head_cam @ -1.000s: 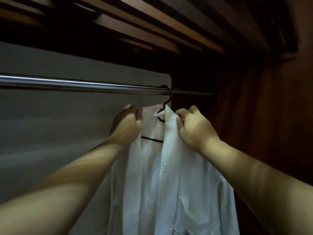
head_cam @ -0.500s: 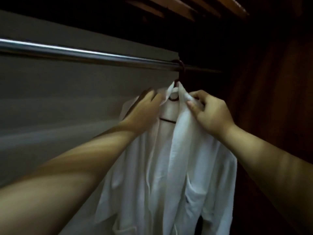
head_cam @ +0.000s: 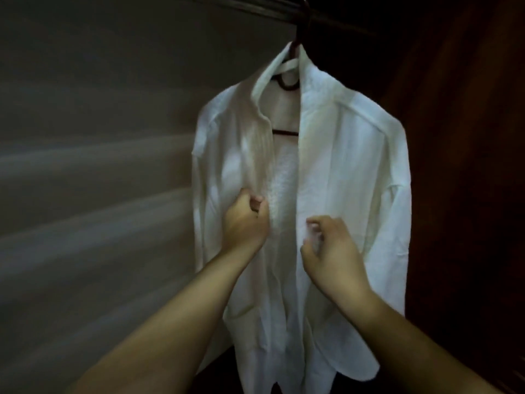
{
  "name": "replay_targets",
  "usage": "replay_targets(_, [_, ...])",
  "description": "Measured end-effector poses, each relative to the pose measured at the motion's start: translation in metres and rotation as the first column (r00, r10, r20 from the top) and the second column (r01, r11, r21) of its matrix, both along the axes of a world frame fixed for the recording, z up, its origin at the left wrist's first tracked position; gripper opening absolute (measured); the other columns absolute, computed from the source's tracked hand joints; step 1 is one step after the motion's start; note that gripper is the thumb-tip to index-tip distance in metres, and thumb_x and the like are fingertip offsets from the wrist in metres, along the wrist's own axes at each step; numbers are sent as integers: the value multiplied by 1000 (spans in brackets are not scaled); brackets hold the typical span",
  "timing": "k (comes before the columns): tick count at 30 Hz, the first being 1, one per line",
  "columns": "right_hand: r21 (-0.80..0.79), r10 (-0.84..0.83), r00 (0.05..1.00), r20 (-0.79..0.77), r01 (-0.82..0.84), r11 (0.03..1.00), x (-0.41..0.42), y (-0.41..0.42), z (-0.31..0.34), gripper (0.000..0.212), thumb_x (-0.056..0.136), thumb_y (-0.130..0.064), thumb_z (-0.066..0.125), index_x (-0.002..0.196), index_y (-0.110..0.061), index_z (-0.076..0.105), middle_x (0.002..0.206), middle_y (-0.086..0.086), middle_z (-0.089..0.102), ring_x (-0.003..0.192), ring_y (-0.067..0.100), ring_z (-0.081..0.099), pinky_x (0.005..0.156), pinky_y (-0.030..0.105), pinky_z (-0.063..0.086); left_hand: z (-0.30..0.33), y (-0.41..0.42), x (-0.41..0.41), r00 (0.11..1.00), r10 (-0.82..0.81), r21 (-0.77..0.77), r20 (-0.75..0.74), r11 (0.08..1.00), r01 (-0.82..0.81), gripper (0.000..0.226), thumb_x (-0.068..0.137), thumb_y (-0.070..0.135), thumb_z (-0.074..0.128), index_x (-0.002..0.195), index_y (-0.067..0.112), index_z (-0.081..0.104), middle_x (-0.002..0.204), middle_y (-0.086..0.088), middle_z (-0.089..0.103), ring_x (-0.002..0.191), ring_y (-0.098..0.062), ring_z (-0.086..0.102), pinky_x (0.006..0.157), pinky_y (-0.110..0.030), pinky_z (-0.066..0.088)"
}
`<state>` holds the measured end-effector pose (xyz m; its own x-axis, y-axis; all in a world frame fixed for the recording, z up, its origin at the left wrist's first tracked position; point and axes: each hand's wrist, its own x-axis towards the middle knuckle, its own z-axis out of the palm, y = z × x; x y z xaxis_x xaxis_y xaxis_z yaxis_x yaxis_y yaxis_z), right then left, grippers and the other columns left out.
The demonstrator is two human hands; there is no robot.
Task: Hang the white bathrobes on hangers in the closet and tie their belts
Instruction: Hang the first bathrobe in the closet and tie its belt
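- Currently, one white bathrobe point(head_cam: 341, 172) hangs from a dark hanger point(head_cam: 287, 85) inside the closet.
- The hanger's hook passes over the closet rod point(head_cam: 255, 8) at the top edge of the view; the rod runs from upper centre toward the right.
- The hanger's lower bar shows as a thin dark line between the two front panels, below the collar.
- The robe's white neck loop lies across the hanger neck, just under the hook.
- The robe front stands open: the two front edges hang apart, and the inner back of the garment shows between them.
- The left hand point(head_cam: 245, 220) has its fingers curled around the edge of the left front panel, at about mid-chest height, and grips the fabric.
- The right hand point(head_cam: 331, 248) pinches the edge of the right front panel between thumb and curled fingers, slightly lower than the left hand.
- Both forearms reach up from the bottom of the view toward the garment.
- The right sleeve of the robe, as seen from the camera, hangs straight down along the dark wooden side wall point(head_cam: 468, 166) of the closet.
- A pale grey panel point(head_cam: 99, 137) forms the back surface to the left of the robe.
- Whether a belt is tied cannot be told.
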<state>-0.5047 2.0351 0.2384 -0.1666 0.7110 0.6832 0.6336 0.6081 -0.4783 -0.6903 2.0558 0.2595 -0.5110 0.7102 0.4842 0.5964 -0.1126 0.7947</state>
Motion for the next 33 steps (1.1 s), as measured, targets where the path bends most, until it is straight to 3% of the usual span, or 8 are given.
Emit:
replay_targets(3, [-301,-108,945,-308,11,953,0,-7,-32,31,86,-4,61,113,-20,65,108,-4,68,99,12,66,93,26,50,-23,-26,26,979,-197,19,47,980,196,42,83,67,70,95,28,60,84,11,68,78,-1,64,75,-23,52])
replay_targets(6, [-425,-275,831,-483,53,904,13,-22,-51,27,91,-4,56,103,-24,69,96,-12,73,94,7,68,89,26,52,-63,-41,48,918,-391,-234,-66,901,367,65,72,88,62,107,33,62,103,15,64,93,-1,61,81,-22,52])
replay_targets(13, [-683,-552,780,-294,233,692,55,-35,-115,14,89,-9,58,98,-15,67,92,-1,68,90,23,63,78,28,42,-101,-71,59,936,-278,-246,216,912,327,29,109,34,45,85,17,44,75,5,50,72,-13,52,60,-20,37])
replay_targets(18, [-805,-331,920,-208,31,592,67,-20,-144,21,81,-22,69,101,-22,62,91,-2,70,87,20,68,83,40,58,-101,-93,51,943,-232,-197,240,939,281,26,111,36,41,101,16,55,89,4,62,77,17,56,63,-1,37])
replay_targets(22, [-828,-177,953,-247,-113,549,62,-6,-154,26,79,-36,79,103,-29,72,101,-5,75,94,13,71,92,43,59,-109,-95,39,990,-12,-89,140,996,24,11,105,32,54,99,22,56,87,5,63,83,-3,63,73,-20,45])
replay_targets(25, [-820,-70,970,-234,-158,549,59,-8,-156,33,82,-41,80,111,-28,73,106,-10,74,93,5,69,83,24,58,-131,-110,37,975,221,58,25,973,-222,31,87,26,71,113,16,58,99,-1,58,94,-22,56,87,-40,48])
replay_targets(30, [-804,77,978,-195,-205,559,55,-31,-155,36,85,-36,80,117,-21,73,103,-15,74,92,-5,68,78,13,54,-186,-147,76,954,-290,-463,-75,858,224,73,75,54,74,137,33,39,129,9,47,120,-15,51,99,-40,51])
replay_targets(33, [-822,123,925,-358,-375,429,55,-44,-154,15,90,2,70,102,-4,75,84,-11,76,77,-6,71,67,8,51,-202,-138,92,955,-294,-559,40,786,266,83,76,68,73,138,25,40,131,4,53,120,-15,56,98,-38,52])
